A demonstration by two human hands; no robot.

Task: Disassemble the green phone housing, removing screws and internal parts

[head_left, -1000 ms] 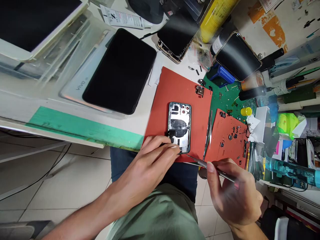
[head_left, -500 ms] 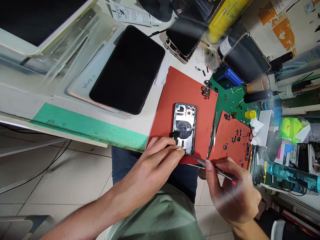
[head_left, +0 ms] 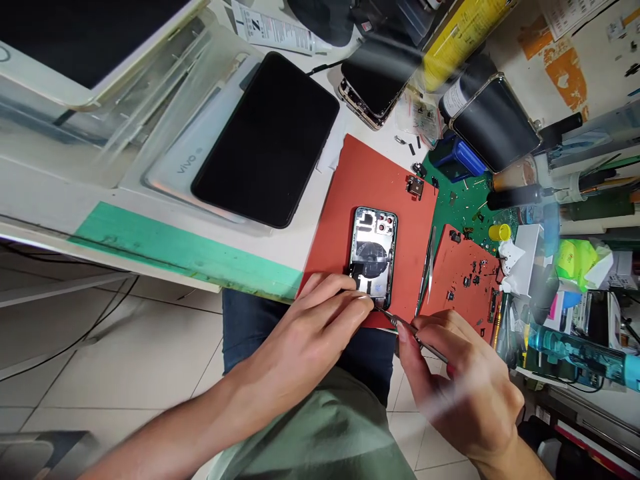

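- Lying mid-way on the red repair mat (head_left: 395,193): an opened smartphone housing (head_left: 374,257), long axis pointing away from the person
- Left hand (head_left: 305,327) clasping its near edge
- Right hand (head_left: 465,387) gripping a metal pick (head_left: 407,328), tip at the housing's near right corner

Pale floor tiles (head_left: 120,347) under white workbench (head_left: 50,193), black cables (head_left: 75,340).

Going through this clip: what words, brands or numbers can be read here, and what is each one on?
"vivo": on the white box under the black slab.
"Z": large letter on the white tube; its smaller print is unreadable.
White label on the black bottle: too small to read.
Printed sheet, top right: too small to read.
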